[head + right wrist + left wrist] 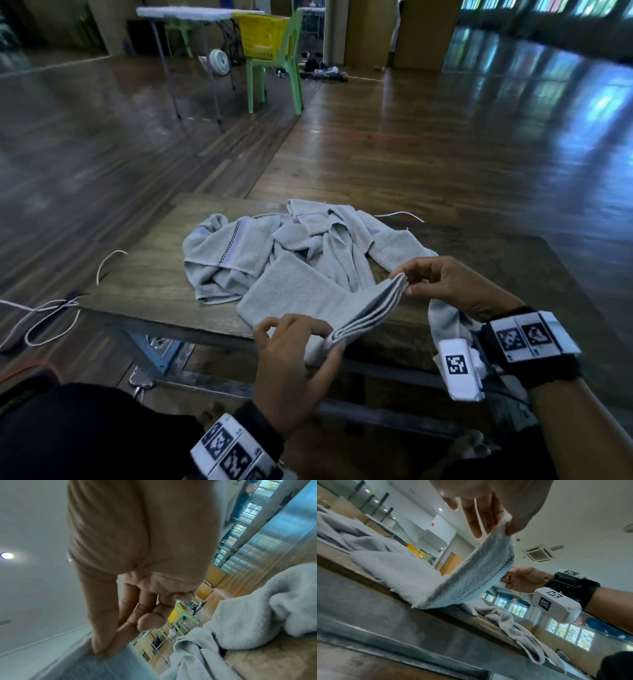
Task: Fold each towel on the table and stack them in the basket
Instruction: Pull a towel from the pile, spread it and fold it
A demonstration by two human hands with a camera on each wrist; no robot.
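Both hands are pinching the layered edge of the half-folded towel [308, 298] — left hand [298, 359] at the near corner, right hand [455, 287] at the far one — lifting it off the table [144, 274], probably to flip it over for another fold beside the unfolded pile [274, 246].

You are facing a glossy wooden plank floor [394, 144] reflecting window light. Standing beyond: a white folding table [185, 13], a green plastic chair [277, 65], a small white fan [219, 61]. Overhead, recessed ceiling lights [440, 509] are glowing beside a ceiling air-conditioning vent [537, 554]; windows [570, 634] are lining the far wall.
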